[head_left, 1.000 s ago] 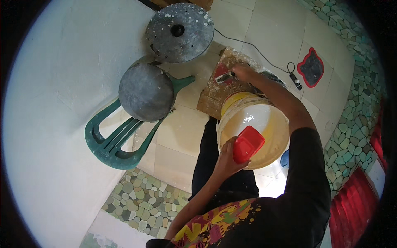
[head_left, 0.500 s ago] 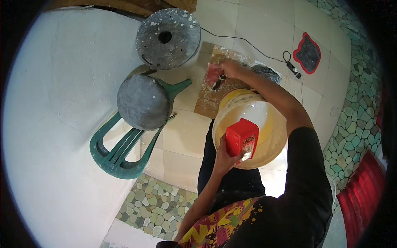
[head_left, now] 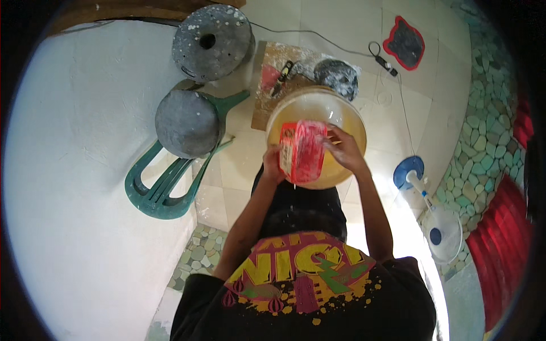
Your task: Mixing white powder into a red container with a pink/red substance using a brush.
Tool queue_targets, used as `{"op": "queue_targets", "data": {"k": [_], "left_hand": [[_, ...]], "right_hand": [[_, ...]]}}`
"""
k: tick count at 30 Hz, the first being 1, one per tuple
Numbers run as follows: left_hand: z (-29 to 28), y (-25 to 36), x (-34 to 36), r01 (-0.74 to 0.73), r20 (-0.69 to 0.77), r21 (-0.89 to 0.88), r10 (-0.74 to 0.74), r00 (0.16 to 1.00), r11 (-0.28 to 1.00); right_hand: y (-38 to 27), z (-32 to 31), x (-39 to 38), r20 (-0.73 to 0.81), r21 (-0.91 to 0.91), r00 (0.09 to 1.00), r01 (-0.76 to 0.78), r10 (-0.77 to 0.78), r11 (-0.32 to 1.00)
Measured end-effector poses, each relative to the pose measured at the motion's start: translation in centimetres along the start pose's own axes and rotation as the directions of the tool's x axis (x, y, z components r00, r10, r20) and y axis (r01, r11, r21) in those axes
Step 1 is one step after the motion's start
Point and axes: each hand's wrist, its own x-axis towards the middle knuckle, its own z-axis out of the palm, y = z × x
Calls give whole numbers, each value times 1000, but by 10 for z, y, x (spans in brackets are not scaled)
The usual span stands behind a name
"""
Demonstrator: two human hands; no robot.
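Note:
Over the bucket (head_left: 352, 133), my left hand (head_left: 274, 165) grips the left side of a red plastic box (head_left: 288, 153) with a printed side. A pinkish, white-smeared face (head_left: 310, 150) shows on its right; whether this is the box itself or a separate flat piece, I cannot tell. My right hand (head_left: 342, 149) has its bent fingers against that right edge. The large, pale yellow bucket stands in front of my legs, smeared with white inside. Beyond it, a black-handled tool (head_left: 282, 78) and a pink-red patch (head_left: 269, 77) lie on a wooden board (head_left: 261, 105).
A white-smeared black plastic bundle (head_left: 336, 78) sits on the board. At left are a green plastic chair (head_left: 153, 196), a grey round object (head_left: 186, 124) and a speckled grey disc (head_left: 227, 54). A cable with a power strip (head_left: 387, 66) crosses the tiles; a fan (head_left: 443, 236) stands right.
My right hand has come back from the board to the red box. The box has turned and moved left in view. The black-handled tool lies at a different angle, and the view has shifted.

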Motion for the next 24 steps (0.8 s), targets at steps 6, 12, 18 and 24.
{"op": "queue_targets", "data": {"k": [6, 12, 18, 24], "left_hand": [[-2, -11, 48, -161, -37, 489, 205, 978, 857], [-7, -9, 86, -46, -33, 979, 381, 924, 197], [-45, -12, 117, 276, -331, 927, 207, 920, 255], [-44, -17, 127, 221, -238, 971, 364, 900, 88]], "right_hand": [[94, 52, 3, 17, 467, 973, -210, 229, 859], [133, 59, 60, 220, 298, 813, -582, 539, 757], [161, 68, 75, 278, 315, 716, -698, 640, 643], [190, 69, 93, 262, 473, 729, -669, 633, 574]]}}
